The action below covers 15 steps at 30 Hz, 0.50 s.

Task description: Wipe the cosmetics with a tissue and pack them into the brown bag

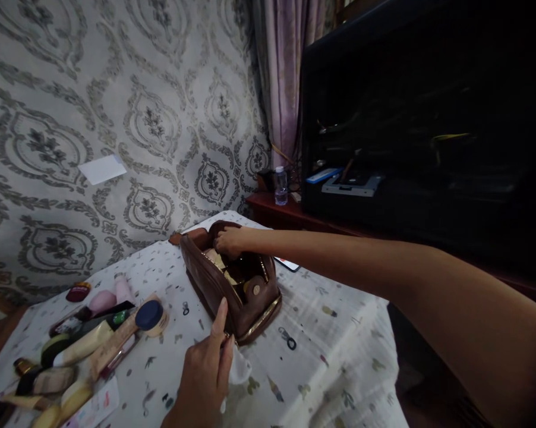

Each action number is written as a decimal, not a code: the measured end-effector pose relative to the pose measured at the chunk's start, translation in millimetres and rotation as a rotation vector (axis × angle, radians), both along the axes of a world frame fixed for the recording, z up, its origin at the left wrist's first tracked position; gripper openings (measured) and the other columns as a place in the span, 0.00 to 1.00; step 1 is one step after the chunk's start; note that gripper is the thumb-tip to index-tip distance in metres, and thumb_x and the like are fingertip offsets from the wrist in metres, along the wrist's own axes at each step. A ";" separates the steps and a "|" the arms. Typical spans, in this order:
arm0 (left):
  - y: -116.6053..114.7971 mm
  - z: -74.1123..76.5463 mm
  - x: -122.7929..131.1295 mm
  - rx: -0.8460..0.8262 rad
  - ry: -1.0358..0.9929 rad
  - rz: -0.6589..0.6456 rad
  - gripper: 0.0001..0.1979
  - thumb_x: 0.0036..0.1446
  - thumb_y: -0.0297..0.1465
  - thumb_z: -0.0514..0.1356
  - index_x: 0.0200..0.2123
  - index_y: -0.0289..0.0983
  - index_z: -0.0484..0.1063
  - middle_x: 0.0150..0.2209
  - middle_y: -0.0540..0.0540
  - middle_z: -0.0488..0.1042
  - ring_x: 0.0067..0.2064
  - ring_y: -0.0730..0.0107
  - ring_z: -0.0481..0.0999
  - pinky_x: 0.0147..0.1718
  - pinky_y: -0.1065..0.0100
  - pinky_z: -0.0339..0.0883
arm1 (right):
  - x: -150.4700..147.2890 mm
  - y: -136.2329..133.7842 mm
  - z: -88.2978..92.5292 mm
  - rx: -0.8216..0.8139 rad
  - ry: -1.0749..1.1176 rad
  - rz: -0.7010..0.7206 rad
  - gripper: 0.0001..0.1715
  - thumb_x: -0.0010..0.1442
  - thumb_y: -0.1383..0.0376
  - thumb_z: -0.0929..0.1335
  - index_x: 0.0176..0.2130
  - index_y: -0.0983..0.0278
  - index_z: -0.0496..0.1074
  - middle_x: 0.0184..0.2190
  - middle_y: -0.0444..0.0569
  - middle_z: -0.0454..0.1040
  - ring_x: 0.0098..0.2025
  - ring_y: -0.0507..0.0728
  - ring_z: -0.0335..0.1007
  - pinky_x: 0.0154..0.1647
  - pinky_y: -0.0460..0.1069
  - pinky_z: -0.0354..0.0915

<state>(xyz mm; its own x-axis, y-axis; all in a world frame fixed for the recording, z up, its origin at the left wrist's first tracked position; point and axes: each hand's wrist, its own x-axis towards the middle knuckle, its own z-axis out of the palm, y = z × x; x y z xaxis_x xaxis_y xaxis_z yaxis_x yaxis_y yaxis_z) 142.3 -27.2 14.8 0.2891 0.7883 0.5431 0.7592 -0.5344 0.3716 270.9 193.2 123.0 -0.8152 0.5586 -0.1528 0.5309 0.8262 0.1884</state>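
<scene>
A brown leather pouch with a gold zip lies open on the patterned white tablecloth. My right hand reaches across to its far end, fingers curled down inside the opening; whether they hold anything is hidden. My left hand rests at the pouch's near end, a finger against the leather and a white cloth tucked under its fingers. Cream and gold items show inside the pouch.
Several cosmetics tubes and bottles lie in a heap at the table's left, with pink sponges behind them. Patterned wallpaper stands behind. A dark television, a small water bottle and a phone are to the right.
</scene>
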 end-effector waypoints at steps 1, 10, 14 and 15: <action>-0.2 -0.2 -0.2 0.001 0.004 0.002 0.30 0.69 0.30 0.46 0.71 0.37 0.39 0.23 0.55 0.71 0.21 0.77 0.70 0.23 0.78 0.64 | 0.1 -0.1 -1.0 0.016 -0.016 -0.016 0.13 0.51 0.72 0.70 0.39 0.66 0.78 0.46 0.55 0.78 0.53 0.66 0.69 0.55 0.56 0.61; -0.7 -0.4 1.0 -0.023 0.028 0.013 0.31 0.69 0.31 0.46 0.71 0.35 0.38 0.24 0.54 0.72 0.22 0.76 0.73 0.25 0.77 0.66 | -17.5 -13.5 -4.5 0.080 -0.043 -0.048 0.19 0.51 0.69 0.72 0.44 0.61 0.77 0.50 0.57 0.77 0.54 0.70 0.69 0.57 0.60 0.58; 0.6 -5.1 -0.8 -0.003 0.002 0.007 0.31 0.69 0.31 0.46 0.71 0.36 0.38 0.26 0.52 0.75 0.23 0.74 0.74 0.26 0.75 0.68 | -25.7 -16.3 -10.5 0.087 -0.022 -0.070 0.28 0.46 0.72 0.74 0.48 0.61 0.76 0.52 0.60 0.75 0.56 0.74 0.67 0.58 0.64 0.56; 0.9 -6.4 -1.5 0.004 0.000 0.006 0.31 0.69 0.30 0.45 0.71 0.37 0.38 0.26 0.51 0.75 0.24 0.74 0.74 0.26 0.75 0.68 | -25.6 -16.2 -12.4 0.087 -0.012 -0.074 0.28 0.47 0.72 0.74 0.49 0.61 0.75 0.52 0.60 0.75 0.56 0.74 0.66 0.59 0.64 0.56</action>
